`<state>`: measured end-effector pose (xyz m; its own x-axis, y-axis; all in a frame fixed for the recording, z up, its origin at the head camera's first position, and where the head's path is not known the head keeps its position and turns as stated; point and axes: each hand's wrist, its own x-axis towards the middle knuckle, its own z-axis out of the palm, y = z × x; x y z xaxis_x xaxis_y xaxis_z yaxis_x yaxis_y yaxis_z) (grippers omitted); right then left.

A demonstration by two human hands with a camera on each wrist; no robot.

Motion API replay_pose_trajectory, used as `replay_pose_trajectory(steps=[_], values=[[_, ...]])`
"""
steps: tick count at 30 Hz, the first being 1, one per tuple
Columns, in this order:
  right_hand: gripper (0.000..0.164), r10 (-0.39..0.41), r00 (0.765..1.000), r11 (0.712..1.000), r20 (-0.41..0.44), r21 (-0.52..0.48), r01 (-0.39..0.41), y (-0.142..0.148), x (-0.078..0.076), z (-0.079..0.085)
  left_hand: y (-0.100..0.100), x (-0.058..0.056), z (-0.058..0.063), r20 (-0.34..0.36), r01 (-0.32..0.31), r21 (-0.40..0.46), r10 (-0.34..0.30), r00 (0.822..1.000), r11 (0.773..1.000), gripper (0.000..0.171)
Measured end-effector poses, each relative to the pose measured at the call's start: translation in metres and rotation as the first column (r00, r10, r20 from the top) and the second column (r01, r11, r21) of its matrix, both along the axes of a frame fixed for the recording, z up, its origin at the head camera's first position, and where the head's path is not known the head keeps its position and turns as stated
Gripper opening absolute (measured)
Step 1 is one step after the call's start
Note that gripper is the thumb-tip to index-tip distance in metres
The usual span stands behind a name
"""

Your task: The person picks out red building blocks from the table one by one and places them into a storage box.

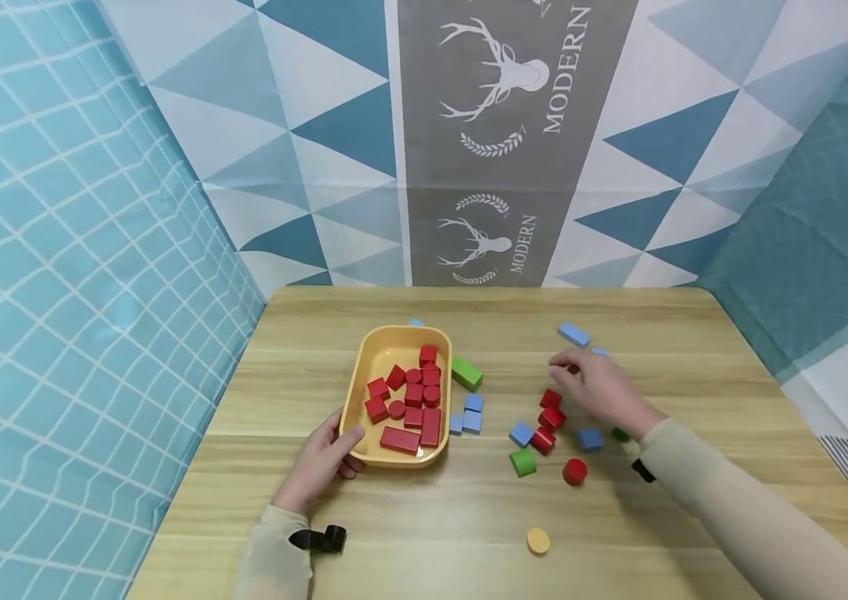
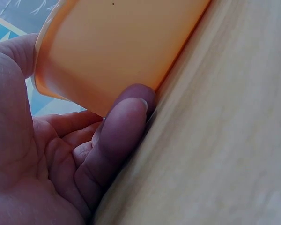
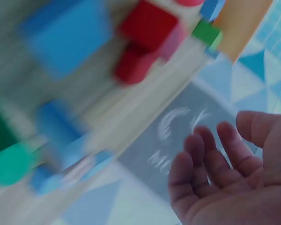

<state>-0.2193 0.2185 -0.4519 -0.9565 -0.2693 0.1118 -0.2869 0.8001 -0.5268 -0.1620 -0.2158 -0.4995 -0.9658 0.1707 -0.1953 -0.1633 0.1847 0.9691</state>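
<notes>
My left hand (image 1: 322, 458) grips the near left corner of a yellow plastic tray (image 1: 379, 358). Its thumb lies over the rim, and in the left wrist view its fingers (image 2: 124, 124) reach under the tray's edge by the tabletop. Several red blocks (image 1: 400, 440), cubes, cylinders and bars, lie inside. Above the table at the right hovers my right hand (image 1: 600, 387), fingers loosely bent; the right wrist view shows nothing in it. Near it on the wood are red blocks (image 1: 551, 417), a blue block (image 1: 590, 438) and a blue bar (image 1: 573, 334).
A green bar (image 1: 466, 373) and small blue blocks (image 1: 472, 421) lie along the tray's right side. Closer to me are a green block (image 1: 523, 462), a red cylinder (image 1: 575, 472) and a yellow disc (image 1: 538, 541). Patterned cloths hang around the wooden table (image 1: 424, 533).
</notes>
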Motion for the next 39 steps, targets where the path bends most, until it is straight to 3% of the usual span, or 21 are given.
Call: replay_pose_trajectory(steps=[6,7,15,19,29,34,39], values=[[0.022,0.063,0.998,0.997,0.023,0.040,-0.064,0.025,0.015,-0.015,-0.001,-0.002,0.000,0.002,0.005,-0.009,-0.005,1.000,1.000,0.059],[0.021,0.074,0.997,0.996,0.019,0.057,-0.075,0.024,0.016,-0.018,0.000,0.000,0.004,0.005,0.007,-0.013,-0.007,1.000,1.000,0.058],[0.004,0.170,0.984,0.969,-0.057,0.189,-0.157,0.007,0.015,-0.036,0.003,0.000,0.001,0.019,0.012,0.005,-0.012,1.000,1.000,0.060],[0.007,0.189,0.980,0.959,-0.068,0.228,-0.169,-0.004,0.013,-0.040,0.002,0.001,0.001,0.020,-0.003,0.003,0.003,1.000,1.000,0.060],[0.021,0.128,0.992,0.948,-0.013,0.294,-0.118,-0.025,-0.002,-0.037,0.004,0.002,0.007,0.020,-0.021,-0.010,0.021,1.000,1.000,0.061],[0.013,0.072,0.995,0.951,0.063,0.296,-0.088,-0.032,-0.012,-0.035,0.004,0.002,0.007,0.019,-0.026,-0.014,0.027,0.999,1.000,0.061],[0.010,0.067,0.996,0.945,0.057,0.318,-0.082,-0.035,-0.019,-0.035,0.003,0.002,0.007,0.011,-0.024,-0.015,0.024,1.000,1.000,0.061]])
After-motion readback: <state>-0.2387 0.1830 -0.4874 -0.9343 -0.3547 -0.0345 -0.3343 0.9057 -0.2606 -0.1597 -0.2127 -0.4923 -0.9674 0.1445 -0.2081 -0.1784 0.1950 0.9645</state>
